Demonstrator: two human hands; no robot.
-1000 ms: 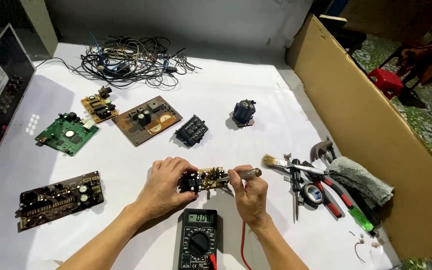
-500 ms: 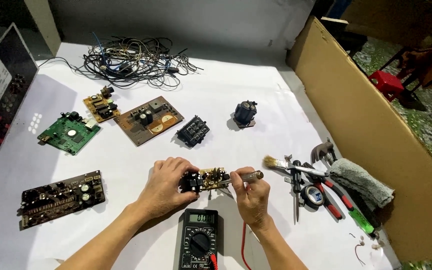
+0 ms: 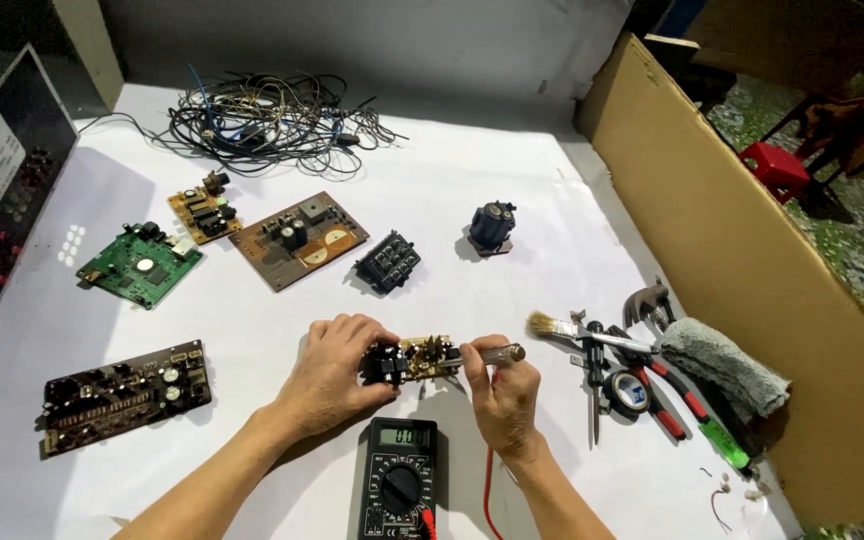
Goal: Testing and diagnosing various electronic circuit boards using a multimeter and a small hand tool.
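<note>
My left hand (image 3: 337,368) grips a small circuit board (image 3: 417,358) with black parts, held just above the white table. My right hand (image 3: 500,392) holds a slim tool with a clear handle (image 3: 492,354), its tip at the board's right end. A black digital multimeter (image 3: 399,480) lies right below both hands, near the front edge, with a red lead (image 3: 485,495) running off it.
Around lie a dark long board (image 3: 122,395), a green board (image 3: 139,264), a brown board (image 3: 298,238), a small tan board (image 3: 203,208), a black key block (image 3: 388,262), a tangle of wires (image 3: 262,115). Brush, pliers, tape and cloth (image 3: 722,365) sit right, by a cardboard wall (image 3: 752,260).
None of the parts on the table have moved. Both hands stay on the small board and the tool in nearly the same place.
</note>
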